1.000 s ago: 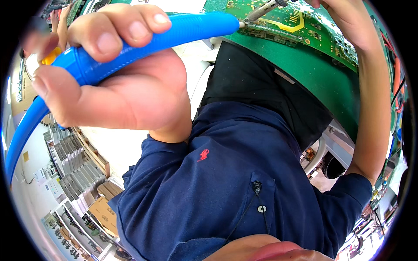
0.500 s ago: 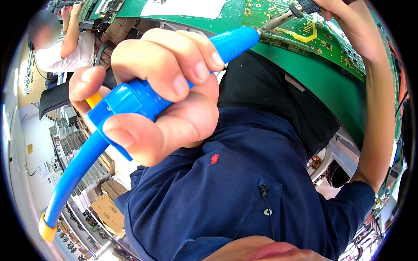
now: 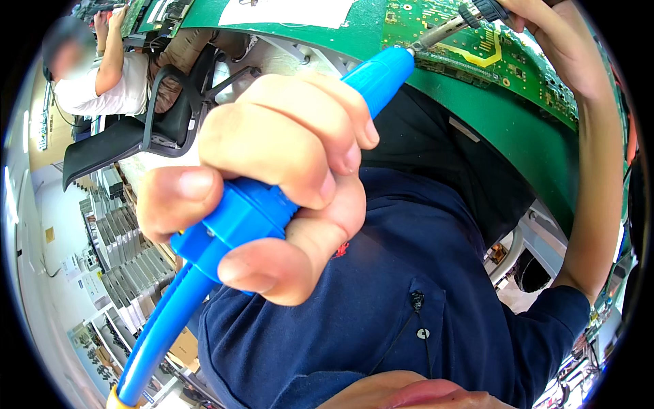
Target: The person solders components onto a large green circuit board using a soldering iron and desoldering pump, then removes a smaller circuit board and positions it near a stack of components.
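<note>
In my left hand [image 3: 272,150] is a blue desoldering pump [image 3: 381,75], with the fingers wrapped round its barrel. Its blue rod [image 3: 163,334] sticks out toward the lower left and ends in a yellow cap [image 3: 119,401]. One fingertip lies over the pump's rear part. At the upper right, my right hand [image 3: 545,27] is closed on a soldering iron [image 3: 446,31] with a metal shaft and dark collar. The iron's tip and the pump's nozzle meet in view; whether they touch, I cannot tell. Both are over the near edge of a green circuit board [image 3: 470,51].
The board lies on a green table [image 3: 504,136]. A white sheet [image 3: 286,10] is on the table's far side. To the left, another person [image 3: 102,82] sits near a black chair [image 3: 170,116]. Shelving with stacked grey items [image 3: 129,245] stands behind.
My left hand has shifted right and down with the pump, and a fingertip now covers the spot where the yellow button showed. The right hand has barely moved.
</note>
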`<state>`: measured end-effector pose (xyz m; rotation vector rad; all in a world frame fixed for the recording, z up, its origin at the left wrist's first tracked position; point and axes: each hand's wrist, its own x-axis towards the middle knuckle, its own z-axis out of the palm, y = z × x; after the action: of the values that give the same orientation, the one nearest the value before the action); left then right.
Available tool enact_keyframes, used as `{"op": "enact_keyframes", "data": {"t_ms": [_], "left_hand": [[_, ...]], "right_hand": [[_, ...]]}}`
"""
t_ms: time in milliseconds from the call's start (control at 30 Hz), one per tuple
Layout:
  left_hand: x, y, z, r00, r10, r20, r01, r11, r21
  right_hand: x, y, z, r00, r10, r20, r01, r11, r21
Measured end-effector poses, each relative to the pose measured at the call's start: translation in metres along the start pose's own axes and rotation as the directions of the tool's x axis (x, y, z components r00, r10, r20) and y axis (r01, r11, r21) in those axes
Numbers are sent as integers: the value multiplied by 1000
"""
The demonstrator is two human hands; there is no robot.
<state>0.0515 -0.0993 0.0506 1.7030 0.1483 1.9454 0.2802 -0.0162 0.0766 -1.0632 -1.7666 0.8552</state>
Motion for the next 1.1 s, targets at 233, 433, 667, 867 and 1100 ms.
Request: {"op": "enact_keyframes", "data": {"t_ms": [233,433,667,867,1100], "left_hand": [[-3,2,3,998,14,-60,-14,1000,5],[-5,0,2,998,12,-68,-12,1000,-4],[23,17,-45,985,30,-171,-50,992,-113],[40,8,-83,938,71,-339,-101,992,-72],[39,-5,-90,960,-2,-279,-25,996,-90]], "right_hand": [[2,-1,0,999,27,25,-28,999,19],[2,-5,-5,998,41,41,-43,998,37],[5,-3,-5,1000,20,18,-20,1000,-13],[0,-4,7,999,-1,-45,-3,996,-87],[-3,5,8,999,-13,-39,9,995,-95]]}}
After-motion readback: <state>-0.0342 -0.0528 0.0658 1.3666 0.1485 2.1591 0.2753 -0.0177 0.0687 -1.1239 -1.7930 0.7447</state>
